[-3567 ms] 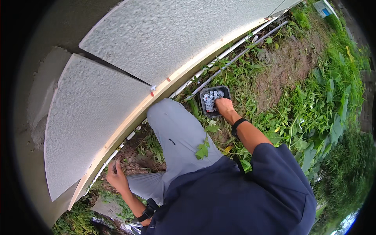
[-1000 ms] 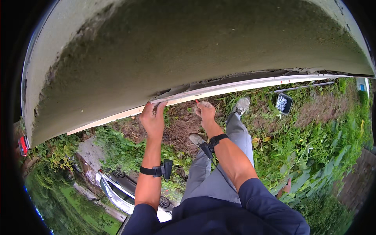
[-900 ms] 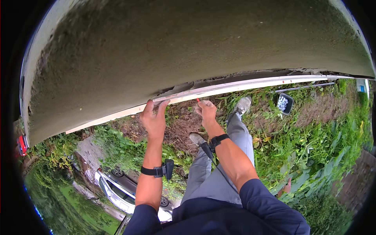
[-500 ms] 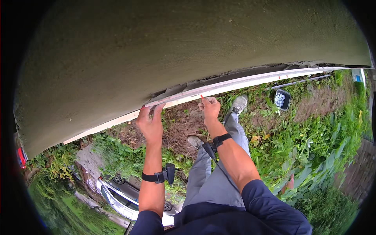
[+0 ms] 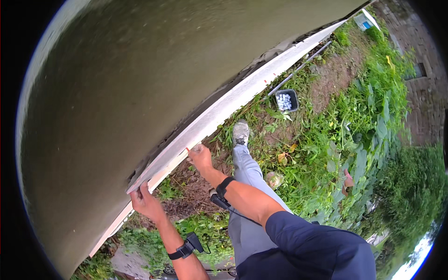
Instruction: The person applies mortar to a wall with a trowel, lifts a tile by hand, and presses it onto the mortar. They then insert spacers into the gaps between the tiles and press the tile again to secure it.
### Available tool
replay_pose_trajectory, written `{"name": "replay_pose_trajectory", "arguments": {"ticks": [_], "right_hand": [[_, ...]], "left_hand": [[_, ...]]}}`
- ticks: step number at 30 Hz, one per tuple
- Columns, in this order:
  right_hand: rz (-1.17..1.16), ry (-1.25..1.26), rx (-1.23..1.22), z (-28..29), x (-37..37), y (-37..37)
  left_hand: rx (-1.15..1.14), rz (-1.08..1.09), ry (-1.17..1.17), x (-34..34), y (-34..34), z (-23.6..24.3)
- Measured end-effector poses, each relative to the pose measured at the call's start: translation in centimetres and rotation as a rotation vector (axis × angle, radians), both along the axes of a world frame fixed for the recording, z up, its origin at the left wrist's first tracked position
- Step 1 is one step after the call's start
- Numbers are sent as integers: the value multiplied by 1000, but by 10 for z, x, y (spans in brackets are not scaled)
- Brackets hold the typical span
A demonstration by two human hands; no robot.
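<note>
A long pale flat strip (image 5: 205, 117) runs along the lower edge of a grey plastered wall (image 5: 154, 79), over a light wooden batten (image 5: 112, 226). My left hand (image 5: 148, 205) pinches the strip's near-left end between thumb and fingers. Further along, my right hand (image 5: 200, 158) is closed at the strip's lower edge. A small thin red piece (image 5: 188, 150) sticks out from its fingertips, touching or almost touching the edge; its kind I cannot make out. Another small red piece (image 5: 265, 81) shows farther along the strip.
A black tub (image 5: 286, 100) of small white pieces stands on the weedy ground beside a grey pole (image 5: 298, 69). A white bucket (image 5: 365, 21) is at the far right. My shoe (image 5: 241, 132) is below the strip. Leafy plants (image 5: 354, 135) cover the right side.
My view has turned, so the strip now slants steeply up to the right. Both hands stay at the strip, the left at its end and the right with the red piece.
</note>
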State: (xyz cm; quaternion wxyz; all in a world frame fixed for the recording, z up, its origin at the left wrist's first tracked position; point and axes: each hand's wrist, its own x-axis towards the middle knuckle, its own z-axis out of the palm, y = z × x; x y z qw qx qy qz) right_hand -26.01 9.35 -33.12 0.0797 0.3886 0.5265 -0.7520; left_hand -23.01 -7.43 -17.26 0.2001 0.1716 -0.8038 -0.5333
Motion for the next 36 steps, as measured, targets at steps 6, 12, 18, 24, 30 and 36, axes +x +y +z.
{"name": "replay_pose_trajectory", "arguments": {"ticks": [6,12,18,24,30,36], "right_hand": [[98,-11,76,2,3,8],[94,-11,96,-5,2,8],[141,-1,198,-3,-3,12],[155,40,359,-10,-5,3],[149,15,406,-20,-2,9],[226,93,633,-9,-6,9]], "left_hand": [[-67,6,-29,2,4,-5],[-74,-7,-29,0,3,-6],[-62,14,-51,1,0,-7],[-103,53,-21,3,-5,-7],[-111,87,-77,-5,16,9],[-93,39,20,-2,7,8]]}}
